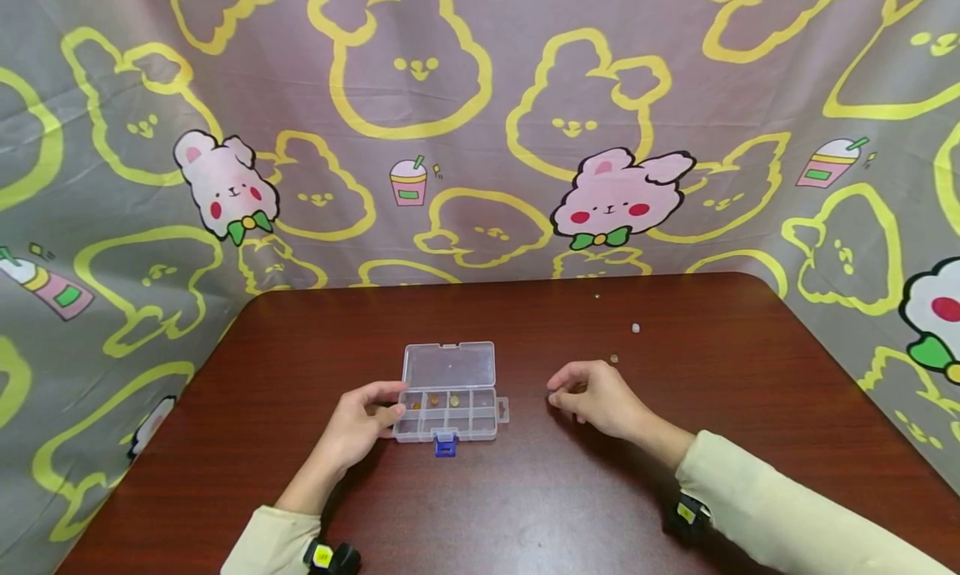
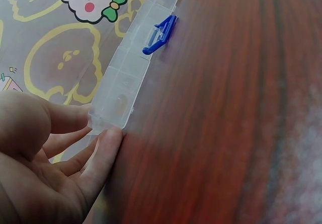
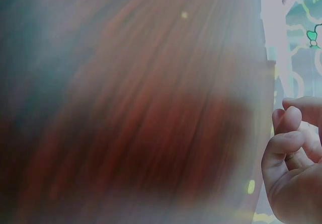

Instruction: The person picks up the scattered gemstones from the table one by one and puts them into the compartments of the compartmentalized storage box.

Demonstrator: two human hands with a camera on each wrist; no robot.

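A clear plastic compartment box (image 1: 446,414) lies on the table with its lid (image 1: 450,366) folded open to the back. Its blue latch (image 1: 446,447) hangs at the front. My left hand (image 1: 354,425) grips the box's left end, the thumb at the side wall, as the left wrist view also shows. Several small beads, amber, brownish and pale yellow, sit in the back-row compartments. To the right of the box, my right hand (image 1: 600,398) is held with thumb and index fingertips together. They seem to pinch a tiny bead, mostly hidden by the fingertips.
Beyond the right hand on the brown table (image 1: 300,342) lie a yellowish bead (image 1: 614,359), a white bead (image 1: 635,328) and a tiny pale bead (image 1: 597,296) near the back edge. A patterned cloth (image 1: 465,75) hangs behind the table and along both sides.
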